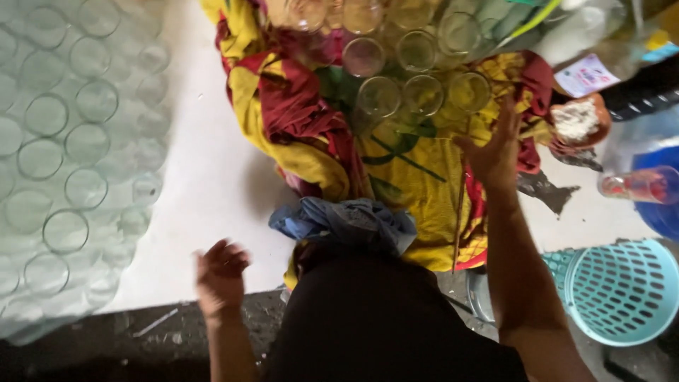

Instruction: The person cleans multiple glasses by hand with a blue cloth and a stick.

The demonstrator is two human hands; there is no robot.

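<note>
My right hand is stretched forward with fingers spread, hovering just below a group of clear glass tumblers that stand on a yellow and red cloth. It holds nothing. My left hand hangs low near the white surface's front edge, fingers loosely curled with nothing visible in them, blurred by motion. A crumpled blue rag lies on my lap between the two hands, over the near end of the cloth.
Many clear glasses stand in rows on the left. A teal plastic basket sits at lower right. A small brown bowl with white residue, a lying bottle and a blue tub are at right.
</note>
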